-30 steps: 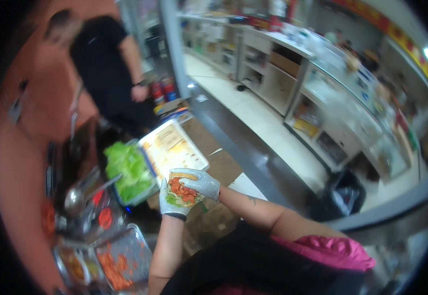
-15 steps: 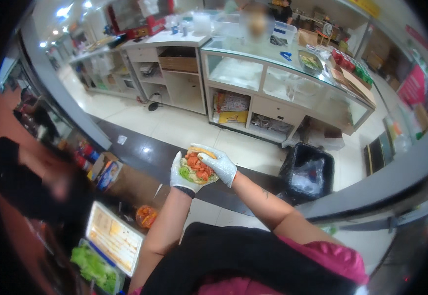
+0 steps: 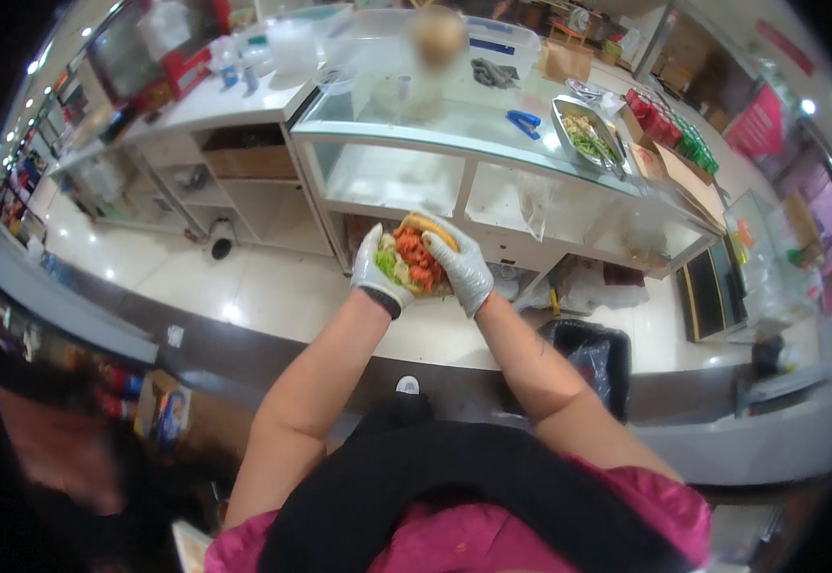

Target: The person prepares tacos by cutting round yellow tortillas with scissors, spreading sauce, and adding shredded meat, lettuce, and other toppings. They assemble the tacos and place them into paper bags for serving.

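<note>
A filled bun sandwich is held up in front of me, tilted and partly open. Red-sauced chunks, green lettuce and pale shreds show inside it, under a toasted bun edge. My left hand, in a thin whitish glove with a dark band at the wrist, cups it from the left, thumb up. My right hand, gloved the same way, grips it from the right, its thumb over the bun. Both arms are stretched out, and the underside of the sandwich is hidden.
Ahead stands a glass-topped counter with a blue stapler-like tool, a grey cloth, a food tray and red cans. A black-lined bin is at right. Another person's arm shows at lower left.
I have turned and moved toward the glass counter, which now looms nearer. The sandwich stays in both hands. The lettuce container and the stained white tray at lower left have almost left view.
</note>
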